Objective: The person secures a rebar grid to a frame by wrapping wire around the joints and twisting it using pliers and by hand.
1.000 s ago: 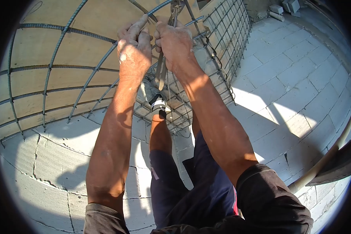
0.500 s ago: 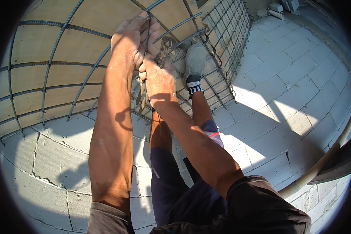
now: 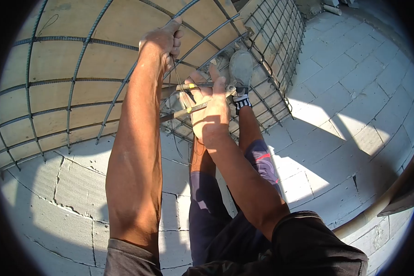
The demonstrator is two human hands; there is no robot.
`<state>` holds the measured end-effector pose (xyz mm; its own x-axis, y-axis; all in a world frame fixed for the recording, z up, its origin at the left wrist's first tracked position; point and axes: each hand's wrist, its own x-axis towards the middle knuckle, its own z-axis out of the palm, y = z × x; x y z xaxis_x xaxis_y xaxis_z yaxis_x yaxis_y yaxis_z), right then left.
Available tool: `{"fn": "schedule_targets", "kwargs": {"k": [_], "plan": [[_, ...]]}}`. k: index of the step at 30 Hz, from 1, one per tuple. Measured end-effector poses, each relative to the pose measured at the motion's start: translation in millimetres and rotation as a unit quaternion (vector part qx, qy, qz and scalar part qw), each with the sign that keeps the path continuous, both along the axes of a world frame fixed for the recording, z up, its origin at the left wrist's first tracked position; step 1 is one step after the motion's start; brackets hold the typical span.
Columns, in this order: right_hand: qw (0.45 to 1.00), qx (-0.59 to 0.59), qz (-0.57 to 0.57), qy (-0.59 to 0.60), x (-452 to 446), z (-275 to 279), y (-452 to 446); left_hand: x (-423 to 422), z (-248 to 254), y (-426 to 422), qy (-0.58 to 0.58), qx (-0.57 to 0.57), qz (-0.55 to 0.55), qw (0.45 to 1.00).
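My left hand (image 3: 162, 43) is closed in a fist beside a crossing of the rebar mesh (image 3: 88, 40). Thin tie wire (image 3: 171, 76) hangs down from it. Lower and to the right, my right hand (image 3: 210, 112) holds steel pincers (image 3: 197, 107) across the palm and fingers. The pincers' two handles are spread and point left; their head faces my shoe. Some fingers of the right hand are loosely extended, and loose wire strands cross in front of it.
Tan boards (image 3: 110, 62) stand behind the mesh. A second mesh panel (image 3: 278, 34) rises at the upper right. My shoe (image 3: 241, 66) rests among the bars. Pale blocks (image 3: 326, 142) form the floor, and a curved pipe (image 3: 372, 209) lies at right.
My right hand has moved down and right, away from the left hand, and the pincers have turned from upright to sideways with handles spread. The left hand stays near the bars, now closed tighter.
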<state>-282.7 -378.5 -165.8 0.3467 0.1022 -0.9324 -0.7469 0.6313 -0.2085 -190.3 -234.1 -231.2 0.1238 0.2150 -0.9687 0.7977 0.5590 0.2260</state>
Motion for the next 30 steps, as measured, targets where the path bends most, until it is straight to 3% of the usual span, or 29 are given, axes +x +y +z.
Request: {"fn": "schedule_targets", "kwargs": {"k": [4, 6, 9, 15, 18, 20, 21, 22, 23, 25, 28, 30], "plan": [[0.996, -0.013, -0.079, -0.030, 16.1, 7.8, -13.6, 2.2, 8.6, 1.2, -0.011, -0.086, 0.040, 0.995], [0.997, -0.023, -0.070, -0.039, 26.3, 6.1, -21.8, 0.7, 3.7, 4.6, -0.018, -0.137, 0.062, 0.988], [0.997, -0.045, -0.053, -0.040, 36.1, 0.7, -33.9, 3.4, 0.4, 0.1, 0.003, -0.125, 0.085, 0.988], [0.980, -0.100, -0.174, -0.012, 48.5, -11.7, -60.4, 14.4, -7.0, -20.2, 0.029, -0.057, 0.027, 0.998], [0.974, -0.105, -0.199, -0.012, 46.4, -21.8, -79.5, 17.7, -0.8, -24.2, 0.043, 0.002, -0.050, 0.998], [0.971, -0.113, -0.209, 0.003, 48.9, -20.5, -85.7, 22.9, 9.9, -22.3, 0.069, 0.054, -0.185, 0.979], [0.968, -0.110, -0.225, 0.004, 49.5, -22.5, -91.6, 25.5, 14.7, -21.5, 0.081, 0.079, -0.251, 0.961], [0.964, -0.107, -0.242, 0.005, 49.8, -26.8, -99.2, 13.0, -9.5, -11.3, -0.005, 0.182, -0.412, 0.893], [0.960, -0.105, -0.259, 0.007, 49.0, -31.7, -106.5, -10.4, -54.0, 7.9, -0.092, 0.274, -0.555, 0.780], [0.977, -0.066, -0.201, 0.020, 44.5, -43.9, -122.3, -7.3, -55.1, 11.5, -0.125, 0.338, -0.691, 0.626], [0.996, -0.069, -0.032, 0.046, 35.1, -46.9, -128.3, 4.4, -30.0, 8.9, -0.040, 0.357, -0.738, 0.572], [0.988, -0.089, 0.106, 0.066, 28.7, -46.8, -126.5, 2.8, -18.3, 9.9, -0.081, 0.433, -0.758, 0.481]]}}
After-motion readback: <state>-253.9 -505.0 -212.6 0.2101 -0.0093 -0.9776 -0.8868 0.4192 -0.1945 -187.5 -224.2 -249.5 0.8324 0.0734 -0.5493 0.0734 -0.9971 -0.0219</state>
